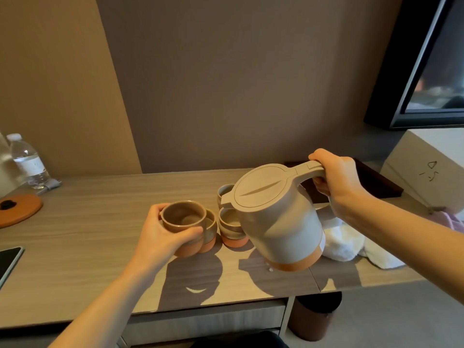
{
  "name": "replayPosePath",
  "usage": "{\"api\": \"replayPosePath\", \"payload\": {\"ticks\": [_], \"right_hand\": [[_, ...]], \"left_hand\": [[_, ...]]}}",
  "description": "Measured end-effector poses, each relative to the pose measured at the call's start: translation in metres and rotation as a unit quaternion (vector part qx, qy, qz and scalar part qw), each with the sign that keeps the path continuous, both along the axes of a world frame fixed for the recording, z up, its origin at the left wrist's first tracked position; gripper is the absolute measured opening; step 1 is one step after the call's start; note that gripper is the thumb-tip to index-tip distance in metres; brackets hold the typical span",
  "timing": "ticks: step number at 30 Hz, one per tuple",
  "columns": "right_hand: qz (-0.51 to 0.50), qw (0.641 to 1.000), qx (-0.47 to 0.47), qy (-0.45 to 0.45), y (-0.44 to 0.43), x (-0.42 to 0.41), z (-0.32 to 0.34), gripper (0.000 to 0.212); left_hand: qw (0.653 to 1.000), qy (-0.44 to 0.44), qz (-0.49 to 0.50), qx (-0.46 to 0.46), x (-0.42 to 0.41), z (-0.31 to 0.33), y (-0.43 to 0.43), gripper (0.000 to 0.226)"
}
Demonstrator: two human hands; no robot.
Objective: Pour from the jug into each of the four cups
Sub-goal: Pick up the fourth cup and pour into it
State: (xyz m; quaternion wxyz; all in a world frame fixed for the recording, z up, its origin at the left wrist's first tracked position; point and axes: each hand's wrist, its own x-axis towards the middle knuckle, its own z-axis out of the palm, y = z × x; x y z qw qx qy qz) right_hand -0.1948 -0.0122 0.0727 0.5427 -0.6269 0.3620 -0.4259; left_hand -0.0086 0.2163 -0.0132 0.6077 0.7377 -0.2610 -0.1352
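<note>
A grey jug (278, 219) with an orange base and a shut lid hangs tilted to the left above the desk, my right hand (335, 178) gripping its handle. Its spout sits over a cup (231, 228) standing on the desk. Another cup (224, 193) shows partly behind the spout. My left hand (163, 232) holds a brown cup with an orange bottom (182, 218) just left of the others. A further cup (211, 234) stands right behind the held one, mostly hidden.
The wooden desk (100, 222) carries an orange round base (21, 209) and a water bottle (27, 162) at the left, a phone (8, 259) at the left edge, and a white towel (346, 243) to the right. A white box (426, 167) and dark tray (376, 182) stand at the back right.
</note>
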Motion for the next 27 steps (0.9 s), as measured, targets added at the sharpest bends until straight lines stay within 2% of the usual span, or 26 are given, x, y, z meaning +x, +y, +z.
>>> {"api": "replayPosePath", "payload": {"ticks": [9,18,27], "right_hand": [[0.01,1.0,-0.022,0.019,0.004,-0.002,0.005,0.029],[0.047,0.987,-0.126,0.086,0.01,-0.001,0.003,0.037],[0.066,0.976,-0.167,0.124,0.006,-0.003,-0.006,0.041]], "left_hand": [[0.996,-0.072,-0.049,0.009,-0.033,-0.024,0.001,0.086],[0.989,-0.104,-0.083,0.067,-0.043,-0.042,-0.015,0.085],[0.984,-0.129,-0.095,0.075,-0.043,-0.042,-0.02,0.077]]}}
